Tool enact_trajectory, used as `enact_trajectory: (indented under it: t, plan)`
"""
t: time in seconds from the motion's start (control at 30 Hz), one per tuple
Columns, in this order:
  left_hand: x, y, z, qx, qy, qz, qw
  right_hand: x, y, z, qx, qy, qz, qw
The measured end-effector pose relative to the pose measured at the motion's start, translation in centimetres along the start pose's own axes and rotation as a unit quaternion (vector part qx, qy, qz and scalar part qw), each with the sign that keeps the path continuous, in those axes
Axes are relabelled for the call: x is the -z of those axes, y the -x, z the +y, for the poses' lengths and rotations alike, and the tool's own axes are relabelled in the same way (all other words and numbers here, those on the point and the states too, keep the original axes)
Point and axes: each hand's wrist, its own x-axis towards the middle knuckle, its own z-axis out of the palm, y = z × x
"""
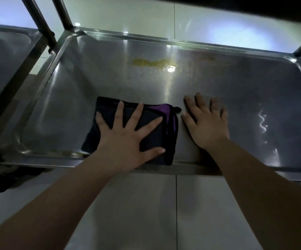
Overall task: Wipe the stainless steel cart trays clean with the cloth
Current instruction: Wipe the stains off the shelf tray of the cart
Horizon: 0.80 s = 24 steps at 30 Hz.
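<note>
Now, left hand [126,136]: spread flat, pressing cloth [153,138].
Right hand [206,123]: flat on tray [254,105].
Stain [149,62]: yellowish, perhaps dried; push cloth across firmly.

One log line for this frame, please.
left hand: flat on cloth | right hand: flat on tray | stain: yellow, far side, not yet wiped

black-and-purple cloth [151,123], silver tray [236,98], yellow smear [151,62]
</note>
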Motion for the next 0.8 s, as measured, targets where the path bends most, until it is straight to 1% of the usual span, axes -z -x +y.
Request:
enact_trajectory:
  t: [0.1, 0.23, 0.37, 0.47, 0.57, 0.67, 0.8]
  plan:
    - [0.3, -1.2, 0.2, 0.028, 0.013, -0.011, 0.999, -0.1, 0.3, 0.0, 0.004, 0.004, 0.004, 1.000]
    - [1.2, -8.2, 0.7, 0.067, 0.032, -0.020, 0.997, -0.2, 0.0, 0.1, -0.003, 0.007, -0.006, 1.000]
    - [2.9, -14.5, 0.5, 0.086, 0.049, -0.022, 0.995, -0.4, 0.0, 0.3, 0.000, -0.004, -0.002, 1.000]
    - [3.4, -16.2, 0.1, 0.090, 0.054, -0.023, 0.994, -0.3, -0.1, 0.5, 0.001, -0.011, 0.002, 1.000]
    - [3.0, -14.7, 0.0, 0.083, 0.040, -0.026, 0.995, -0.2, -0.1, 0.6, 0.004, -0.018, 0.000, 1.000]
    - [2.5, -11.2, 0.3, 0.071, 0.033, -0.031, 0.996, -0.1, 0.0, 0.7, 0.007, -0.018, 0.002, 1.000]
    - [0.5, -3.8, 1.5, 0.042, 0.022, 0.023, 0.999, -0.2, 0.3, 0.8, 0.008, -0.016, 0.001, 1.000]
